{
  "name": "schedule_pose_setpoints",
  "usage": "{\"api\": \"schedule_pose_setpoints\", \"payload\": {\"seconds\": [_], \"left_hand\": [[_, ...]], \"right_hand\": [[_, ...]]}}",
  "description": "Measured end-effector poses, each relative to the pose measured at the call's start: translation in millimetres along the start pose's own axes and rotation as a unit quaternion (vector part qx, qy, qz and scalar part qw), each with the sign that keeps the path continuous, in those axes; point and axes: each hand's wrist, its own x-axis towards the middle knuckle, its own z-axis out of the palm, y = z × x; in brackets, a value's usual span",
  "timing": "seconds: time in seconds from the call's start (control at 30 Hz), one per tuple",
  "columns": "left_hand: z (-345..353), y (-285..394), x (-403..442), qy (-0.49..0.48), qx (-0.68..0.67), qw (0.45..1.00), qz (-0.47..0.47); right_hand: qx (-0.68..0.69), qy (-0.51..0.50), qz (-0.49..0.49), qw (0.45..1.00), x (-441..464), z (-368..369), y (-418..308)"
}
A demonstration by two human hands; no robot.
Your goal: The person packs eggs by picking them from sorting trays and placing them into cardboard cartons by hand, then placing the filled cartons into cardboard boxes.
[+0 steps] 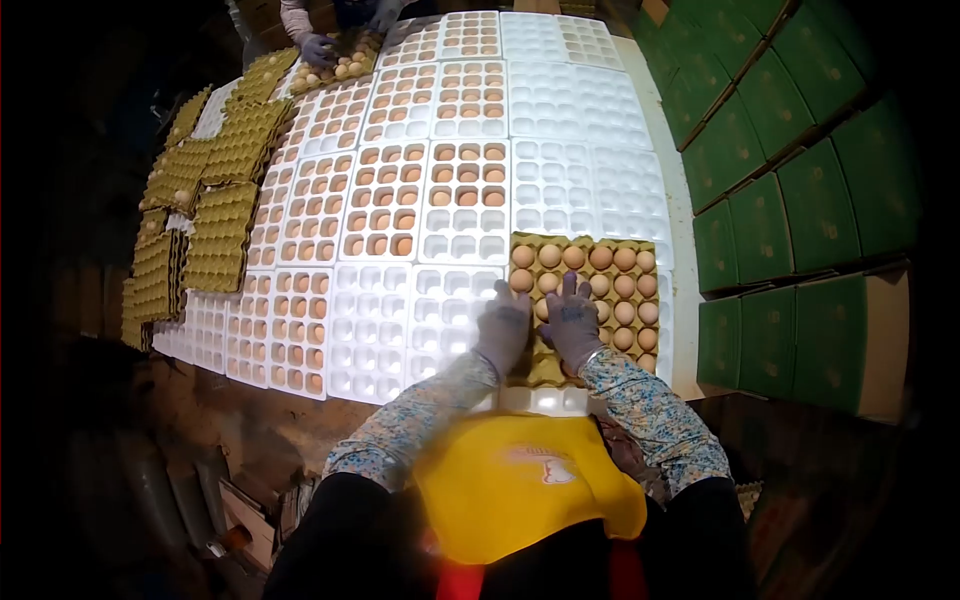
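Observation:
A pulp egg tray holding several brown eggs lies at the right front of the table, on top of white trays. Over its left edge is my left hand, gloved and a little blurred, its fingers stretched forward beside the nearest eggs. My right hand, also gloved, reaches over the tray's middle with fingers spread among the eggs. Whether either hand touches an egg is hard to make out. The tray's front left cells show bare pulp, with no eggs in them.
White compartment trays cover the table, several with eggs. Stacked pulp trays stand at left. Green cartons form a wall at right. Across the table, another person's gloved hand is at a pulp tray of eggs.

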Motion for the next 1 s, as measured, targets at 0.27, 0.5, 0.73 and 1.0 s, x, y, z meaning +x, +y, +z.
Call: {"api": "schedule_pose_setpoints", "payload": {"seconds": [0.27,0.5,0.73,1.0], "left_hand": [[-66,-133,47,0.004,-0.28,0.954,0.108],[-82,-173,174,-0.151,0.055,0.941,0.298],[-92,-218,98,0.159,-0.533,0.815,-0.16],[-20,-178,114,0.213,-0.078,0.963,0.145]], "right_hand": [[0.261,0.013,0.009,0.965,40,-41,38],[0.16,-0.087,-0.114,0.977,203,26,-36],[0.423,-0.028,-0.139,0.895,246,3,-110],[0.653,0.003,0.198,0.731,182,-37,-40]]}}
